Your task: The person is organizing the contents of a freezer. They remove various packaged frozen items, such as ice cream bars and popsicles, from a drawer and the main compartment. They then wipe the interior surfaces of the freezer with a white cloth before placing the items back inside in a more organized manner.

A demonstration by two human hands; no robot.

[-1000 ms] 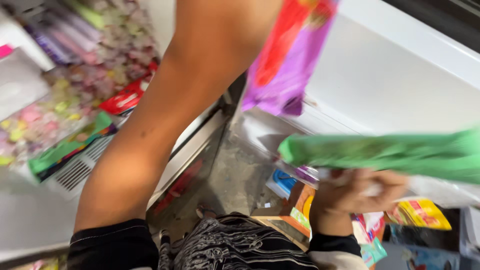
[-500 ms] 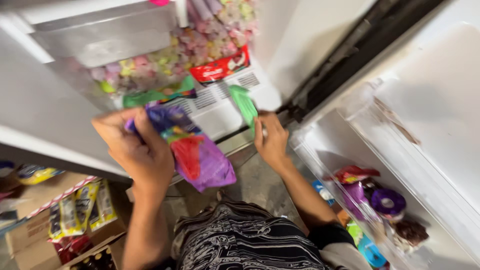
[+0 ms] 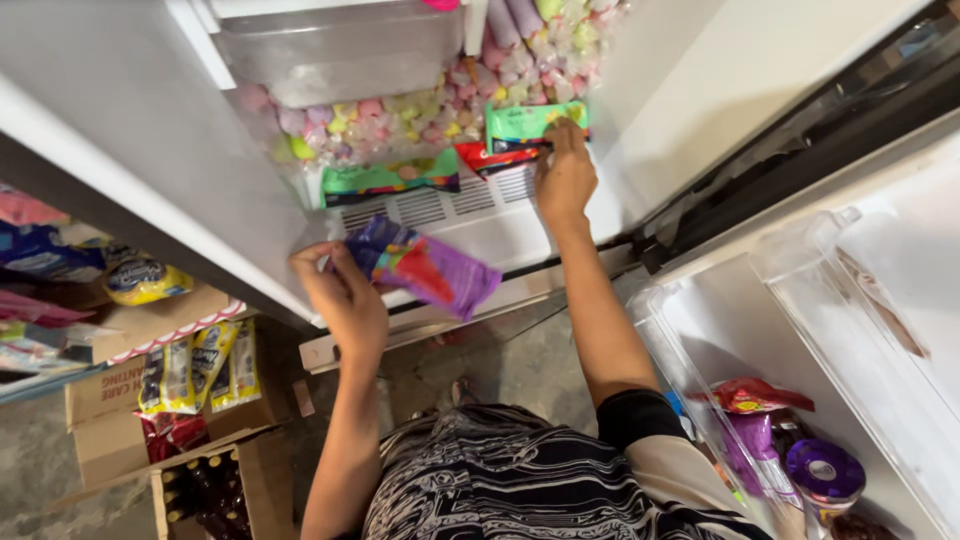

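Left hand (image 3: 345, 295) pinched a purple packet (image 3: 425, 268) by its corner, held off the freezer (image 3: 480, 215) front edge. Right hand (image 3: 565, 175) pressed a green packet (image 3: 530, 123) flat against the candy pile (image 3: 400, 125), fingers closed on its edge, likely seating it.

In the upper middle of the frame, a drawer (image 3: 300, 175) holds many small sweets (image 3: 400, 115). Two flat packets (image 3: 390, 180) lie at its lower edge, side by side. The right hand (image 3: 563, 180) touches the right packet (image 3: 530, 125). Lower left of it, the left hand (image 3: 345, 295) holds a pouch (image 3: 430, 268). Cardboard boxes (image 3: 110, 440) stand at the lower left, and a door shelf (image 3: 700, 350) with jars is at the lower right.
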